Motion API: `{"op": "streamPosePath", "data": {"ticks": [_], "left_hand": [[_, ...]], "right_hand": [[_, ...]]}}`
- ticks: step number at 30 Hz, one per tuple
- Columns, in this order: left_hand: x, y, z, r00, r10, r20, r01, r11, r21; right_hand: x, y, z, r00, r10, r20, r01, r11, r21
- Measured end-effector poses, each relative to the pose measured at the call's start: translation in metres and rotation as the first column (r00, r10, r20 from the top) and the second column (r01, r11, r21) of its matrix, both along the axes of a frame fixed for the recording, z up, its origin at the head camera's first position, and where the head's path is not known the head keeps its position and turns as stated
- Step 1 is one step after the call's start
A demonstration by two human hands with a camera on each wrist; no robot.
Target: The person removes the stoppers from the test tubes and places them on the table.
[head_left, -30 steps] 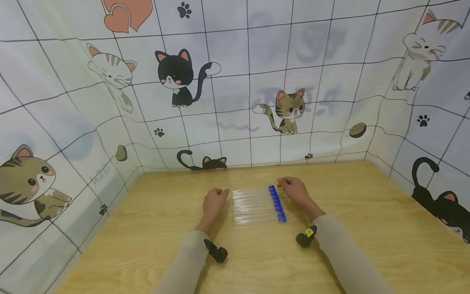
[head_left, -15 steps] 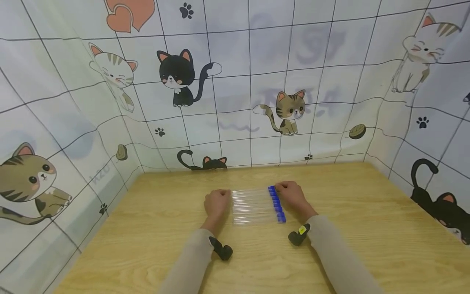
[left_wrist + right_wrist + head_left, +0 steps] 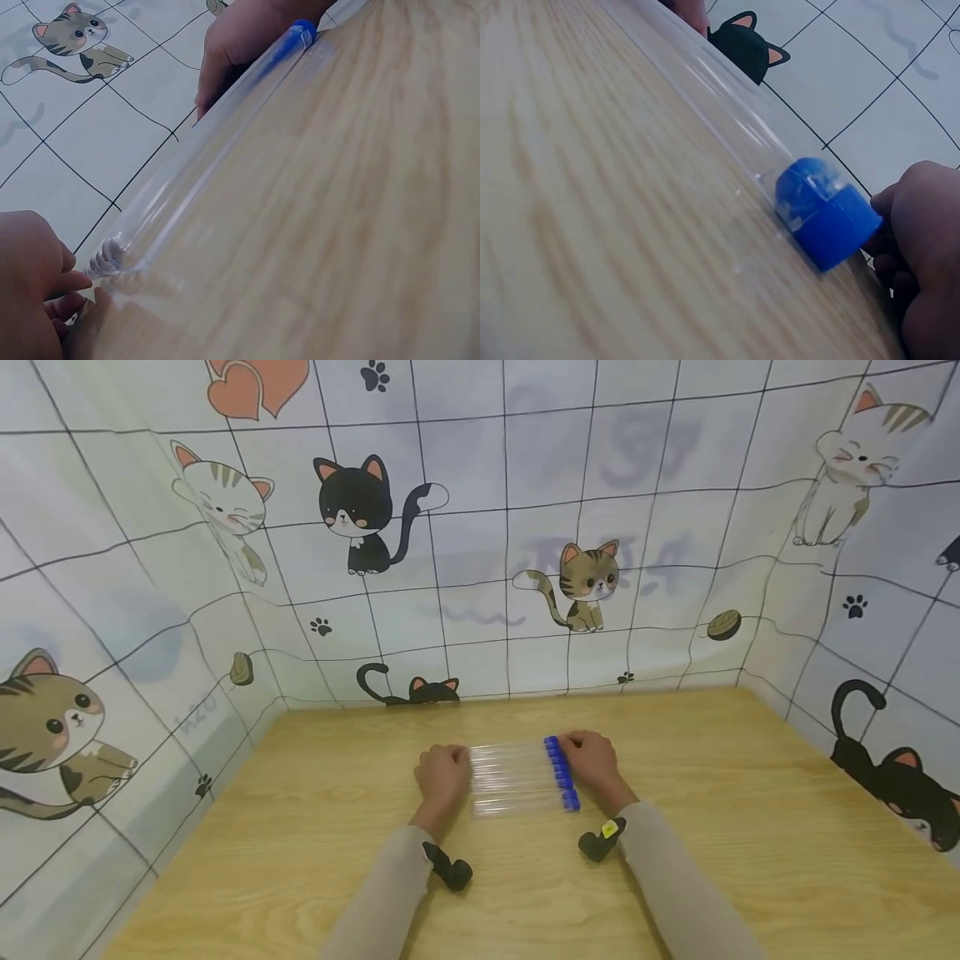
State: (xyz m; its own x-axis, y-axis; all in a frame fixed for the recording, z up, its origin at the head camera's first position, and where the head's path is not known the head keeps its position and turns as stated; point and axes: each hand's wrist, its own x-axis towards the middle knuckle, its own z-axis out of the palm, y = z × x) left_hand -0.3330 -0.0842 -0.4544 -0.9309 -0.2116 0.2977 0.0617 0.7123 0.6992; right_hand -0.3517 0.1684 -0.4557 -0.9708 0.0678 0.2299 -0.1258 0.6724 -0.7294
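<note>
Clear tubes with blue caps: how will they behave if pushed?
The clear tubes look rounded and lie on their sides, so they'd likely roll. Glossy, smooth-looking walls suggest they may be slippery. They look straight, so probably stiff rather than floppy.

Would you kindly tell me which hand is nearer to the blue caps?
The right hand is nearer, close beside the blue caps near the row's far end; the left hand is at the opposite ends of the clear tubes.

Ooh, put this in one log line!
tubes: side by side on table; left hand: at clear ends; right hand: at blue caps
</note>
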Motion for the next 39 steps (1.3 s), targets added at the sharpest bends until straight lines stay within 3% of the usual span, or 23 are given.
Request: {"op": "streamPosePath", "data": {"ticks": [8, 19, 27, 33, 39], "left_hand": [[-0.006, -0.003, -0.001, 0.998, -0.051, -0.023, 0.052, 0.997, 0.058], [-0.01, -0.002, 0.003, 0.993, -0.115, -0.023, 0.118, 0.98, 0.163], [-0.016, -0.005, 0.004, 0.974, -0.187, -0.125, 0.219, 0.912, 0.347], [-0.02, -0.008, 0.004, 0.969, -0.201, -0.146, 0.244, 0.879, 0.41], [-0.025, -0.014, 0.001, 0.959, -0.25, -0.134, 0.283, 0.823, 0.493]], "right_hand": [[0.002, 0.002, 0.003, 0.998, -0.005, -0.058, 0.002, 0.999, -0.039], [-0.001, 0.002, 0.004, 0.996, -0.041, -0.076, 0.024, 0.979, -0.204], [-0.003, -0.001, 0.009, 0.997, -0.048, -0.058, 0.029, 0.954, -0.299], [-0.004, -0.003, 0.008, 0.999, -0.004, -0.033, -0.008, 0.938, -0.347], [-0.003, -0.001, 0.003, 0.998, 0.065, 0.02, -0.051, 0.91, -0.411]]}}
